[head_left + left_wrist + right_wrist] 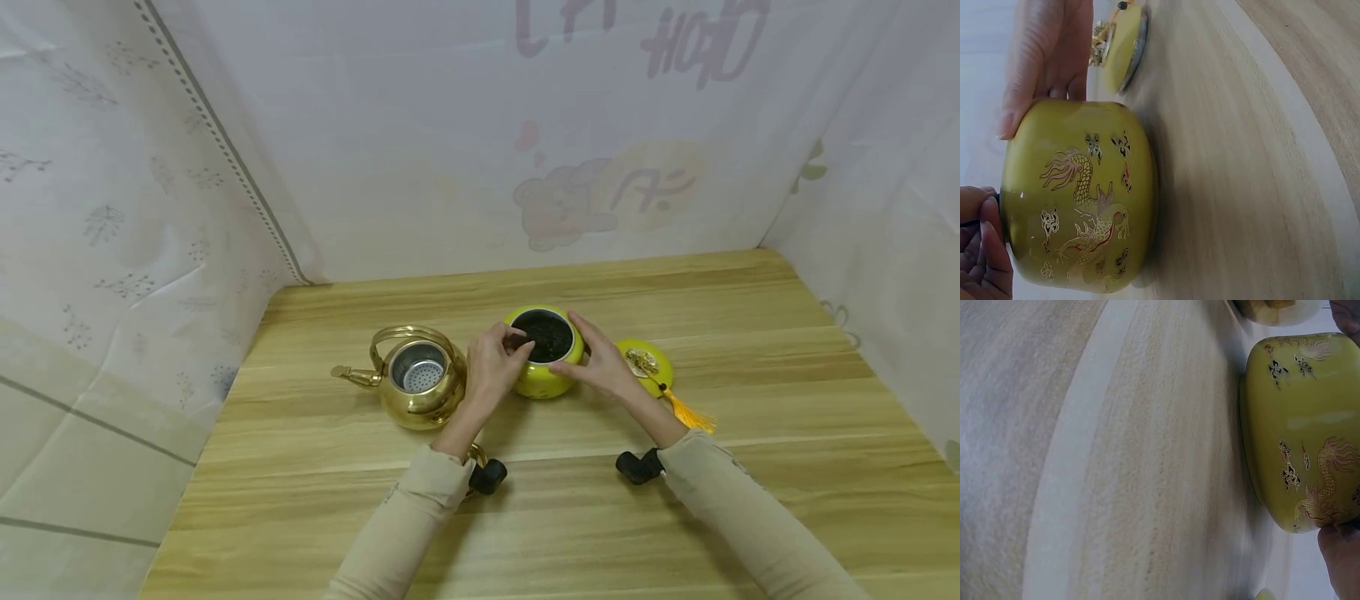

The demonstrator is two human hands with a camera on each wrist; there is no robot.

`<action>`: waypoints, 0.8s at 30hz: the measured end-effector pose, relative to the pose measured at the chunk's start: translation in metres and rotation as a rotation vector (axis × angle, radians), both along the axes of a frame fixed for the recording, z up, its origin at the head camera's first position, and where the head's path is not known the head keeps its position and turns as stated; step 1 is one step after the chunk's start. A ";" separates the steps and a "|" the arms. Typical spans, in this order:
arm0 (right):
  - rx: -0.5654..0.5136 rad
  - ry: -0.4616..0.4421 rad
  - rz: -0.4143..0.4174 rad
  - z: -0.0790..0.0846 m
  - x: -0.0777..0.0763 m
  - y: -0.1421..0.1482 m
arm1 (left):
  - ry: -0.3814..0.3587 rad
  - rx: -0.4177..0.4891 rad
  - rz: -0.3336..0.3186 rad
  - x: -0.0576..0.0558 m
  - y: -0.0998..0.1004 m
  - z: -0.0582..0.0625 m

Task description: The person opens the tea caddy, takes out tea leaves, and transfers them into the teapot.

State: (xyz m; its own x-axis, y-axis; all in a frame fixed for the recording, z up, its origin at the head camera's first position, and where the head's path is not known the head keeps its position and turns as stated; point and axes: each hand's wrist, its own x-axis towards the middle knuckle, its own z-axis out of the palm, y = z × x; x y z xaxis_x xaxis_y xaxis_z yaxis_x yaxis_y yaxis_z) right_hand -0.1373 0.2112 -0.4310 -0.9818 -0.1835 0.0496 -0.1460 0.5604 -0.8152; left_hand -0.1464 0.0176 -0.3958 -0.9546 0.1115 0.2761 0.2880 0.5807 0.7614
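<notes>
Toward the middle of the counter (555,521), between the kettle (420,410) and the lid (663,367), the jar (543,385) stands upright and uncovered, so my head view reaches its dark contents (553,335). The right hand (603,367) grips its side, thumb near and fingers toward the far rim, which I judge steadies it. At the mouth, the left hand (491,362) pinches a dark piece (516,340); I can't tell how far that extends inside, but the hold looks suited to fine control. Both hands are thus occupied. The kettle sits open, its strainer (420,377) exposed, within easy reach, I'd say. The lid lies beyond the right hand, tassel (688,414) trailing, leaving the mouth unobstructed.
</notes>
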 end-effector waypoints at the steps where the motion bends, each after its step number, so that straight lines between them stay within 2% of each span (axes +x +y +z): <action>1: -0.006 -0.002 0.000 0.000 0.000 0.000 | 0.004 0.003 0.002 0.000 0.000 0.000; 12: -0.014 -0.003 -0.010 0.000 -0.001 0.001 | 0.000 0.103 0.031 -0.002 0.003 -0.003; 24: 0.004 -0.009 -0.014 -0.002 0.000 0.000 | -0.032 0.202 0.058 0.002 0.002 -0.008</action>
State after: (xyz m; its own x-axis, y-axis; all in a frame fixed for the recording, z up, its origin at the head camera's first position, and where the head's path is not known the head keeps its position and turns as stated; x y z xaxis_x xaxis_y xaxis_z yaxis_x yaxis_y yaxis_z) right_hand -0.1377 0.2110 -0.4330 -0.9847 -0.1697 0.0406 -0.1310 0.5655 -0.8143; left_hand -0.1442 0.0200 -0.4040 -0.9666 0.0016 0.2564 0.2321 0.4306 0.8722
